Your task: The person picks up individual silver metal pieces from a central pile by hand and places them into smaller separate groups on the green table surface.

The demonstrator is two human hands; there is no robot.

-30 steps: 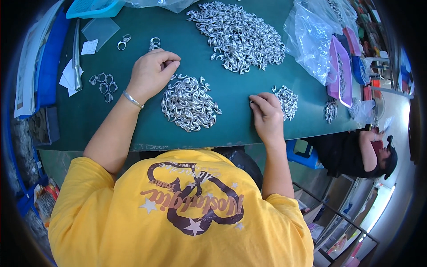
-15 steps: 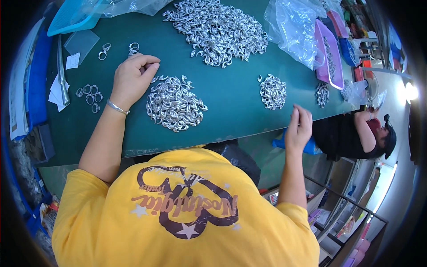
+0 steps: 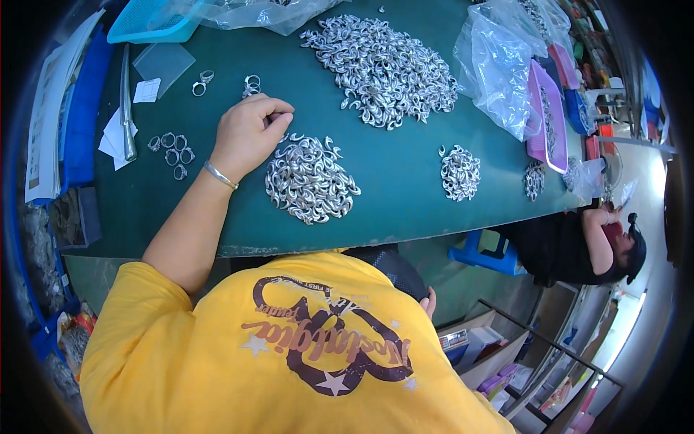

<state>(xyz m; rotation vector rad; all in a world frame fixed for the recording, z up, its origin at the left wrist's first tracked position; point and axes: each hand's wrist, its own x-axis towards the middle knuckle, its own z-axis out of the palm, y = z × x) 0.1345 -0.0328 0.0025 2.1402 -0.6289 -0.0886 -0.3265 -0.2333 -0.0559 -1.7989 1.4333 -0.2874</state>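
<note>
My left hand rests on the green table with its fingers curled and thumb pressed in; what it holds, if anything, is hidden. Just beyond its knuckles are silver rings. Close on its right lies a heap of small curved silver metal pieces. More rings lie to the left, with another pair farther back. My right hand is below the table edge beside a dark patterned cloth; only part of the fingers shows, the rest hidden behind my yellow shirt.
A large heap of curved pieces lies at the back, a smaller one at right. Around them are clear plastic bags, a pink basket, a turquoise basket and a metal rod. A co-worker sits at right.
My right hand has dropped from beside the table's front edge to below it, near my lap. The left hand keeps its place by the rings. The whole view has shifted slightly.
</note>
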